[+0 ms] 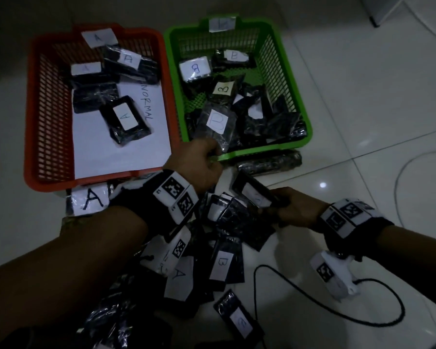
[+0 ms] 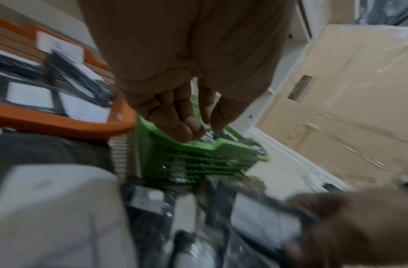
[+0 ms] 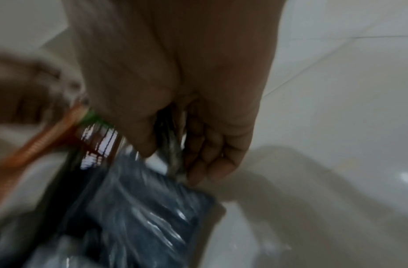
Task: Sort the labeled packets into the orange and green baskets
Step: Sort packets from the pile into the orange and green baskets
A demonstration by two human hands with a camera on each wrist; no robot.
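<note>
The orange basket [image 1: 30,122] holds packets marked A on a white sheet. To its right, the green basket [image 1: 252,151] holds several black packets marked B. My left hand [image 1: 207,157] hovers at the green basket's near rim [image 2: 233,146], its fingers [image 2: 175,119] loosely curled with nothing between them and the thumb. A B packet [image 1: 217,124] lies just past its fingertips inside the basket. My right hand [image 1: 285,205] grips a black packet [image 1: 254,193] with a white label above the floor pile [image 1: 219,248]. In the right wrist view its fingers [image 3: 205,154] curl round the packet's edge [image 3: 173,145].
One black packet [image 1: 269,162] lies on the tiles in front of the green basket. A black cable [image 1: 312,316] loops on the floor at the right, and a white cable [image 1: 398,187] runs farther right. A wrapped cardboard box [image 2: 359,90] stands beyond the baskets.
</note>
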